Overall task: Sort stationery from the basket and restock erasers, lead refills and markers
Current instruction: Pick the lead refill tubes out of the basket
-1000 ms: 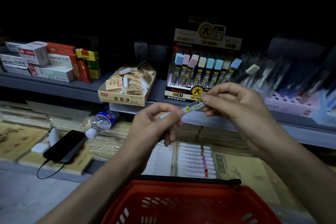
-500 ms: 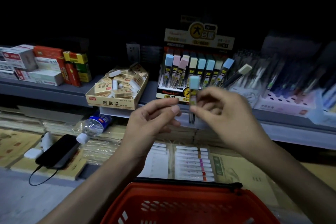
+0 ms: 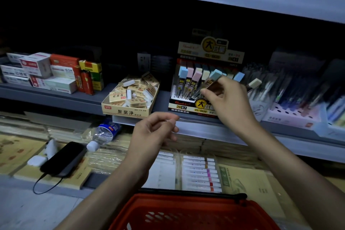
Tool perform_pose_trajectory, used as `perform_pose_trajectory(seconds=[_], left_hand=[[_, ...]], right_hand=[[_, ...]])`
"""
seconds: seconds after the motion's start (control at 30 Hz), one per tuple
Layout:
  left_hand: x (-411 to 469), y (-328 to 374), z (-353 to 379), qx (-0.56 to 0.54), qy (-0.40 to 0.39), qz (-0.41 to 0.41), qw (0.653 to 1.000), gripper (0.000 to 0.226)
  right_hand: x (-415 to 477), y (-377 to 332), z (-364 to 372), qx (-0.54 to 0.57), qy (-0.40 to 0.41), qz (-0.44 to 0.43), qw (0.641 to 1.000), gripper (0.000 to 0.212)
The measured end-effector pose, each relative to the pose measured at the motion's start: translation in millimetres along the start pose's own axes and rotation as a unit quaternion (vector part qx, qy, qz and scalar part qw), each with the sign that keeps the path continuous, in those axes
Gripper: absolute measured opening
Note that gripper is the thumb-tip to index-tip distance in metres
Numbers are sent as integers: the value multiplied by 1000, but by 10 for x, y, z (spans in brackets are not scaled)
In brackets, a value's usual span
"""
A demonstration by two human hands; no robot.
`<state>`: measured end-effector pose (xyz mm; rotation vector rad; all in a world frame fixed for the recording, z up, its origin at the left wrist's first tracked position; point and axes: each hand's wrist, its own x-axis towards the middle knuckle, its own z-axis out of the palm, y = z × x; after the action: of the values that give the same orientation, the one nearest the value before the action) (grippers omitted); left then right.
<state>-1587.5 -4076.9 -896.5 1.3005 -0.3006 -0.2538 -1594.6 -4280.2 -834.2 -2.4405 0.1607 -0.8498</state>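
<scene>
Just my two bare arms in shot, nothing fancy. My left hand [image 3: 155, 132] and my right hand [image 3: 226, 102] have no gloves on, no rings that I can spot, and no watch or band on either wrist. Both forearms are uncovered all the way down to the bottom edge of the view, so no sleeves show at all. My fingers [image 3: 207, 92] look slim, with short plain nails, no polish as far as I can tell. The light's pretty dim and the right hand is a bit blurry.
</scene>
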Motion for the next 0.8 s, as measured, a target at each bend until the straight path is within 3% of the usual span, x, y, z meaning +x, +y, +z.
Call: perform_pose_trajectory(seconds=[0.23,0.7,0.8], left_hand=[[-82,65,20,-9,-6,-4,1000,11],[-352,269,-81,15,-19,32,999,11],[-460,277,-99,37,-33,51,997,12]], right_hand=[[66,-124,34,-93,-35,4,995,28],[-119,-197,126,-47,27,101,993,13],[-284,-229,-2,-68,18,99,993,25]])
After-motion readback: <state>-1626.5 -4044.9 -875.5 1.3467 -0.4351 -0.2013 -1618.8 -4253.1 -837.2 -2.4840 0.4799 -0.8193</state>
